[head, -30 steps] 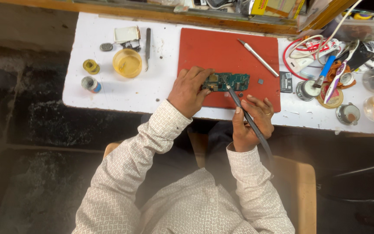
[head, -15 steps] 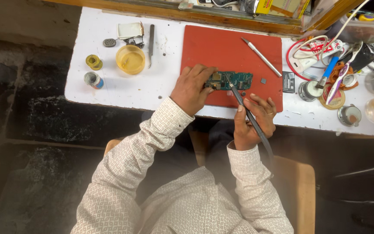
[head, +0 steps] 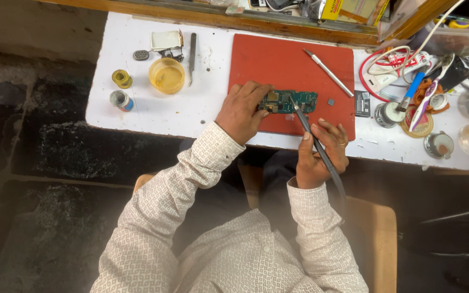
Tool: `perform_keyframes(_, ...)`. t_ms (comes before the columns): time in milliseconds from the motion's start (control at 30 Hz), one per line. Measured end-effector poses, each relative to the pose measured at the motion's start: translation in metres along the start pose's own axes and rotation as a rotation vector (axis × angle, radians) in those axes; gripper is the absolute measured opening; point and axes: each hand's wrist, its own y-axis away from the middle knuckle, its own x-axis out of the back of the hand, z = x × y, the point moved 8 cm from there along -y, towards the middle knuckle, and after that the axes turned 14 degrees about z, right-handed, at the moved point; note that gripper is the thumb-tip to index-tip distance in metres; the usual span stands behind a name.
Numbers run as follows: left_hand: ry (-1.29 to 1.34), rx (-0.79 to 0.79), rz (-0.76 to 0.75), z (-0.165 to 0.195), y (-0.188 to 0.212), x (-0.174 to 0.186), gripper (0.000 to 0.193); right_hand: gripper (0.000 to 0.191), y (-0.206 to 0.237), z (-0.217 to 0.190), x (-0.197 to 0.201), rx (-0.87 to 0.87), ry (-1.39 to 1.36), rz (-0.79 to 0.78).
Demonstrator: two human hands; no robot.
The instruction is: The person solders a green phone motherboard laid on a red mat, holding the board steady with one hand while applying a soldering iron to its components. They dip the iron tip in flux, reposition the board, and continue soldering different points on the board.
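A yellow box [head: 348, 10] with a red patch lies on the wooden ledge at the top edge. A white packet [head: 408, 61] with red print sits among cables on the counter [head: 147, 108], right of the red mat [head: 278, 59].

one green circuit board [head: 291, 101] on one red mat [head: 278, 59]. one dark soldering iron [head: 313, 138]. two hands: one left hand [head: 241, 113], one right hand [head: 321, 154]. one silver pen-like tool [head: 329, 73] on the mat, and one small dark square chip [head: 331, 101]. on the white counter [head: 142, 111]: one yellow-filled round dish [head: 166, 75], one small yellow spool [head: 121, 79], one small tin [head: 120, 100], one dark flat tool [head: 192, 51]. at the right, two toothbrushes [head: 424, 97] and several round tins, too jumbled to count surely.
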Motion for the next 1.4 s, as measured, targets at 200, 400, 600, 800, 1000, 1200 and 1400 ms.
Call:
perform_keyframes(200, -0.003, -0.025, 0.011, 0.003, -0.001, 0.002, 0.056, 0.014, 0.000, -0.001, 0.001, -0.014, -0.029, 0.009)
perform_keyframes(400, -0.008, -0.005, -0.010, 0.001, -0.001, 0.000, 0.054, 0.010, 0.001, -0.007, -0.003, 0.026, -0.013, -0.022)
perform_keyframes(600, -0.001, -0.017, -0.002, 0.001, 0.000, 0.001, 0.054, 0.010, 0.000, -0.009, -0.007, 0.049, 0.011, -0.058)
perform_keyframes(800, 0.014, -0.038, 0.027, 0.003, -0.001, 0.002, 0.056, 0.011, -0.001, -0.010, -0.006, 0.052, 0.002, -0.038)
perform_keyframes(1000, 0.012, -0.027, 0.021, 0.002, 0.000, 0.003, 0.055, 0.011, 0.001, -0.007, -0.002, 0.040, -0.003, -0.019)
perform_keyframes(1200, 0.008, -0.022, 0.010, 0.003, -0.001, 0.003, 0.054, 0.013, 0.001, -0.004, 0.000, 0.018, -0.020, -0.002)
perform_keyframes(1400, -0.002, 0.015, -0.017, 0.002, -0.001, 0.001, 0.054, 0.012, 0.001, -0.006, 0.000, 0.016, -0.035, 0.001)
